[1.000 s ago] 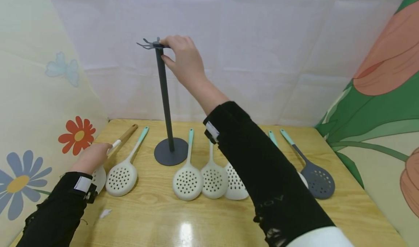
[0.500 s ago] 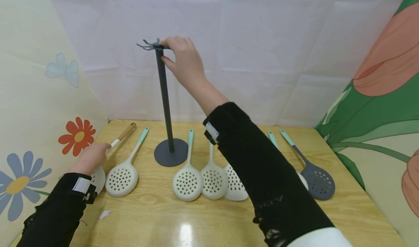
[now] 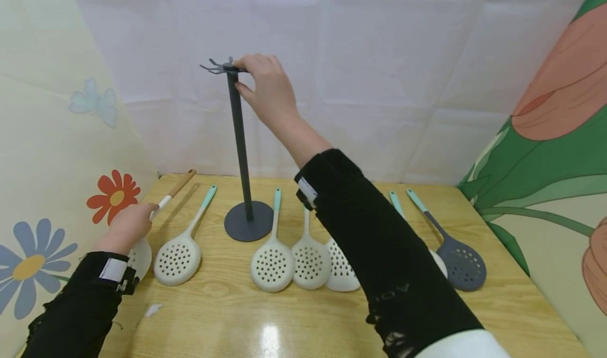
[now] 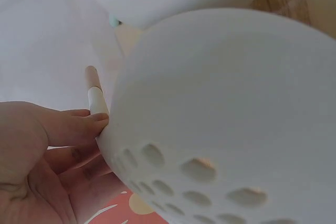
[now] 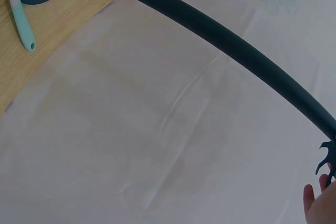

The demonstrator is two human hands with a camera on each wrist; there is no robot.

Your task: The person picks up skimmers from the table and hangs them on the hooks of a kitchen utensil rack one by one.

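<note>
A tall dark grey stand (image 3: 241, 147) with a ring of hooks (image 3: 219, 67) on top rises from a round base at the back of the wooden table (image 3: 284, 321). My right hand (image 3: 242, 76) pinches its top, fingers on the hooks and thumb on the pole. In the right wrist view the pole (image 5: 220, 35) crosses the frame and the hooks (image 5: 326, 158) meet a fingertip (image 5: 317, 203). My left hand (image 3: 142, 215) grips a white skimmer with a wooden handle (image 3: 179, 185) at the left, handle tilted upward. Its bowl (image 4: 226, 108) fills the left wrist view, beside my left hand (image 4: 47, 150).
Several white perforated skimmers with teal handles (image 3: 272, 260) lie in a row in front of the stand. A dark grey skimmer (image 3: 462, 265) lies at the right. A white paper scrap (image 3: 153, 309) sits near the left front. Patterned cloth walls (image 3: 545, 136) close in left, back and right.
The wooden handle in my left hand has tipped up a little off the table. My right hand stays on the stand's top.
</note>
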